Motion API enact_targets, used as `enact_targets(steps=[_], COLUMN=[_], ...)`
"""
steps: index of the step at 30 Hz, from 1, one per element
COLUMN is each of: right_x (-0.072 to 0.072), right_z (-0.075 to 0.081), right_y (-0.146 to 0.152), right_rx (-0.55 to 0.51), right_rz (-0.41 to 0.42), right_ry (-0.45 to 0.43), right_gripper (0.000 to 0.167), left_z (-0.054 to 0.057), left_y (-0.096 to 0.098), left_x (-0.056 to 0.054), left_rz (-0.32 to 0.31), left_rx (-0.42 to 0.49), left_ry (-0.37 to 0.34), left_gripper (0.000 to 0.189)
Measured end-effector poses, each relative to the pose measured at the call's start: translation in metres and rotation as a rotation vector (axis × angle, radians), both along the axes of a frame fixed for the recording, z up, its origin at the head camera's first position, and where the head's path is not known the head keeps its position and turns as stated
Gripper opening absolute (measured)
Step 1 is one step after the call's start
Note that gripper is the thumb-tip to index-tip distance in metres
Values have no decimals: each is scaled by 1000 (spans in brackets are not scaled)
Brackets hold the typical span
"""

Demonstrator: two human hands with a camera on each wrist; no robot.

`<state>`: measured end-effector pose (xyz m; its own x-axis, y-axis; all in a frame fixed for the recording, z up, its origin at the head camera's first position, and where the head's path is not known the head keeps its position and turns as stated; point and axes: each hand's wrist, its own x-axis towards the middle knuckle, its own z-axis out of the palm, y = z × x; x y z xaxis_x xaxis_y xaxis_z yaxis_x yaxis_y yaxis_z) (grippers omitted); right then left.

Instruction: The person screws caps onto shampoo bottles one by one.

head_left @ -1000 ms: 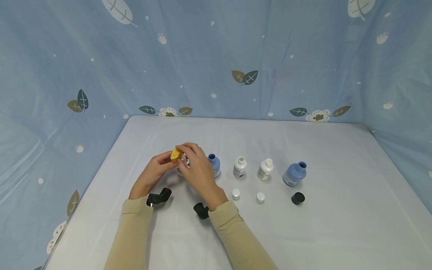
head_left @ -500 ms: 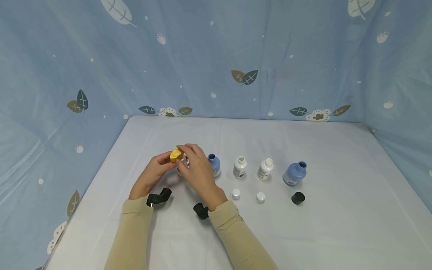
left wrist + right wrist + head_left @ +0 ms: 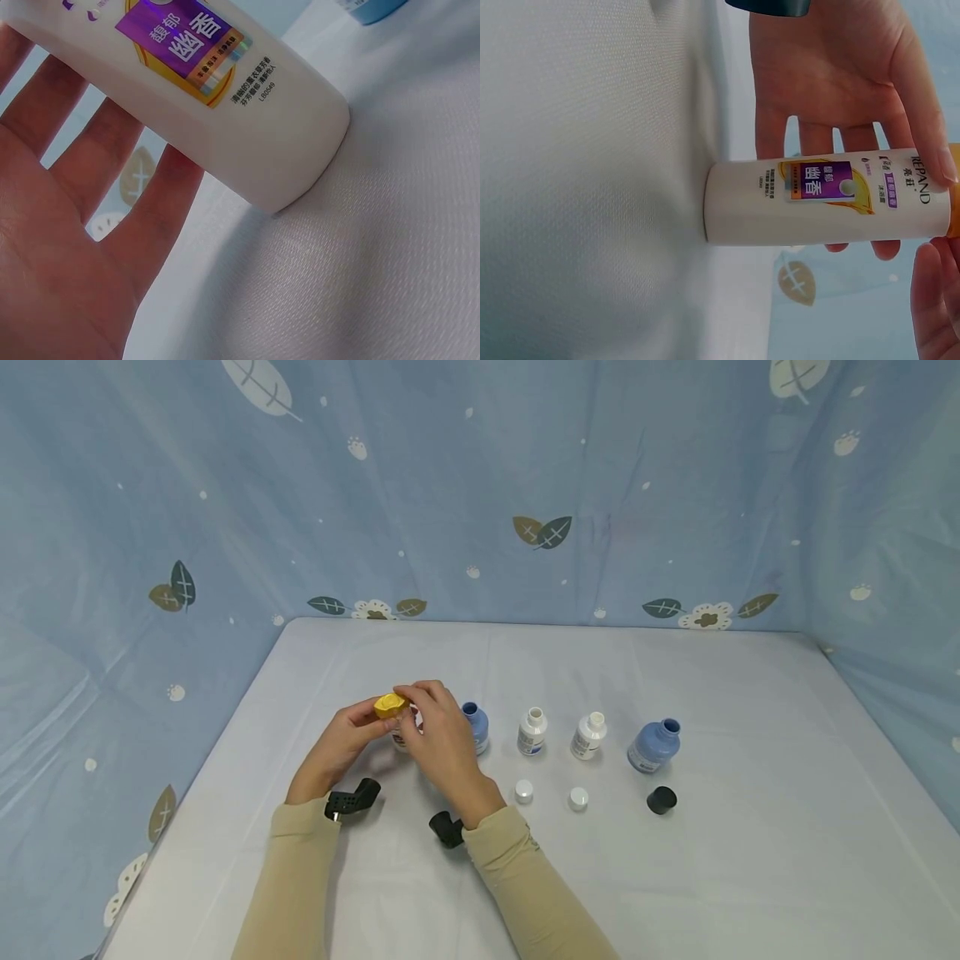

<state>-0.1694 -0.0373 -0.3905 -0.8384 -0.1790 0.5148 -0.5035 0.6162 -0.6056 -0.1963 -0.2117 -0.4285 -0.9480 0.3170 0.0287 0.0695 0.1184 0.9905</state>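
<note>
Your left hand (image 3: 341, 747) is gripping the purple-labelled bottle (image 3: 817, 204), fingers wrapping behind it and thumb pressing its front; the bottle is standing upright on the white cloth (image 3: 735, 868). At its top, your right hand (image 3: 442, 735) is pinching the yellow cap (image 3: 391, 705) between thumb and fingers. Right of the labelled bottle, a blue bottle (image 3: 478, 727) is standing open, partly hidden by that hand. Farther right of it, two open white bottles (image 3: 532, 732) are standing, white caps (image 3: 523, 792) lying nearer you. Farthest right of it, another open blue bottle (image 3: 654, 746) is standing behind a black cap (image 3: 662, 800).
</note>
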Motion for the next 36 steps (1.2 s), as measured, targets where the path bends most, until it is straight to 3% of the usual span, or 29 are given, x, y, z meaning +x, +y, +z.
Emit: enact_targets(steps=[12, 21, 27, 31, 36], right_x=[-2, -3, -2, -2, -2], right_z=[-2, -2, -1, 0, 0], right_y=[0, 2, 3, 4, 4], right_rx=[-42, -35, -23, -24, -37], right_rz=[-1, 19, 27, 33, 38], right_ry=[17, 42, 35, 28, 23], right_gripper=[26, 27, 28, 29, 28], left_z=[3, 19, 22, 20, 8], left_y=[1, 7, 8, 7, 2], left_x=[1, 9, 12, 10, 4], left_rz=[10, 11, 10, 5, 0], left_rx=[-31, -39, -28, -30, -22], left_ry=[-28, -20, -19, -21, -29], left_gripper=[39, 39, 39, 40, 40])
